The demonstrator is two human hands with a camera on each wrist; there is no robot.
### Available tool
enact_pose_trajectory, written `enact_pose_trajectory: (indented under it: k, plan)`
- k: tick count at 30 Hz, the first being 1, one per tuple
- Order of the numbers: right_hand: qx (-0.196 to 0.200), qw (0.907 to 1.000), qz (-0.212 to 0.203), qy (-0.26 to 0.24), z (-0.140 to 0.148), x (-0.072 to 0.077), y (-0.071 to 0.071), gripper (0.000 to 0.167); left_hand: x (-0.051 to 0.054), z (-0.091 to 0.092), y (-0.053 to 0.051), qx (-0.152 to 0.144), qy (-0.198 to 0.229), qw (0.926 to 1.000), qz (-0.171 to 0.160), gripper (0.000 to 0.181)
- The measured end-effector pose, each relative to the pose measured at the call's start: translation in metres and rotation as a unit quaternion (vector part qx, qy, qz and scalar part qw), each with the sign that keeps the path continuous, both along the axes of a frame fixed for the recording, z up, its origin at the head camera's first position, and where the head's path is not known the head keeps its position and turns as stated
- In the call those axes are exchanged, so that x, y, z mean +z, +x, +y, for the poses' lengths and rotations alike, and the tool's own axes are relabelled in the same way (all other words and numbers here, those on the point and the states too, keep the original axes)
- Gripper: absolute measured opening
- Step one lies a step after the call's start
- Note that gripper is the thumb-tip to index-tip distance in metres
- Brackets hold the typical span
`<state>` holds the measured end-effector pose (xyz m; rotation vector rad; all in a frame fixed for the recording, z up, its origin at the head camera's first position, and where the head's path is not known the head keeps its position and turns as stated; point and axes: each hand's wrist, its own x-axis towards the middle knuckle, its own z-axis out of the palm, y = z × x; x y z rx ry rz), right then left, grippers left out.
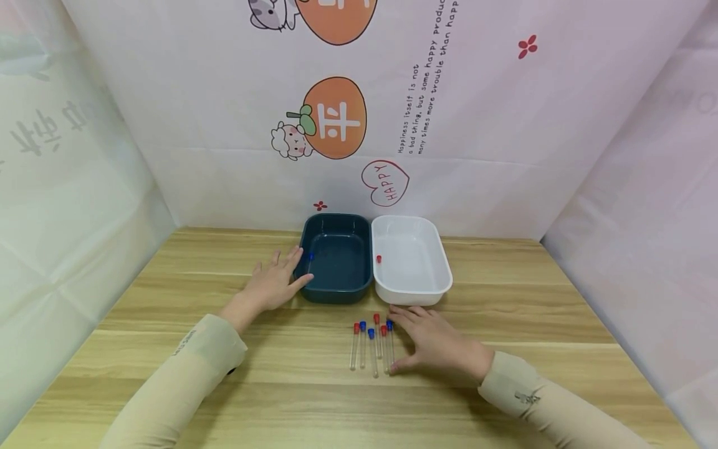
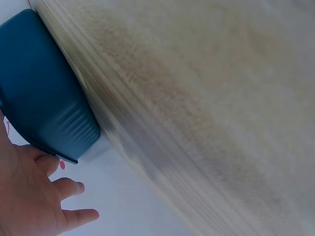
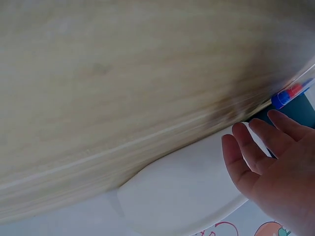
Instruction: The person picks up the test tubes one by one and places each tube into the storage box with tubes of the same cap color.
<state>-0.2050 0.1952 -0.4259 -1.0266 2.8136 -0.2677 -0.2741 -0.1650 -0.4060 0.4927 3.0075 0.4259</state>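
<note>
Head view, surface [image 1: 533,312]: smooth wood grain, a softly creased printed cloth [image 1: 465,193] behind its far edge
Capped tubes [image 1: 373,357]: six, slim, clear and straight, red and blue tops, lying loosely between the surface's left and right edges, closer to its near edge than the boxes
Right hand [image 1: 434,340]: fingers spread, nothing held; thumb tip by the lower end of the rightmost tube [image 1: 391,346], other fingertips near its blue cap [image 1: 389,324], contact unclear
Handling: a light pinch on one clear body would probably disturb the neighbours least, as round tubes roll easily
Dark box [image 1: 339,262]: glossy, round-cornered, near the far edge, a small blue piece [image 1: 311,256] at its left side
White box [image 1: 412,259]: same rounded form, just beside it, a small red piece [image 1: 378,259] at its left side
Left hand [image 1: 273,287]: fingers fanned against the dark box's left rim, touching rather than clasping, it seems; gentle pressure should steady it
Left wrist view, dark wall: ribbed near one corner, two fingers pointing free
Right wrist view, caps [image 3: 280,100]: blurred, just beyond the loosely bent fingers; white wall smooth, curved
</note>
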Motion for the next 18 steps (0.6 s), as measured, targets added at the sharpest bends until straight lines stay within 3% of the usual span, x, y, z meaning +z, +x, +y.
enact_pose_trajectory:
  k: [18]
  plan:
    - [-0.007,1.0000,-0.003,-0.004,-0.0009,-0.0009,-0.0001,0.106,0.0011,0.0008,0.0012,0.003,0.000,1.0000,0.002,0.080]
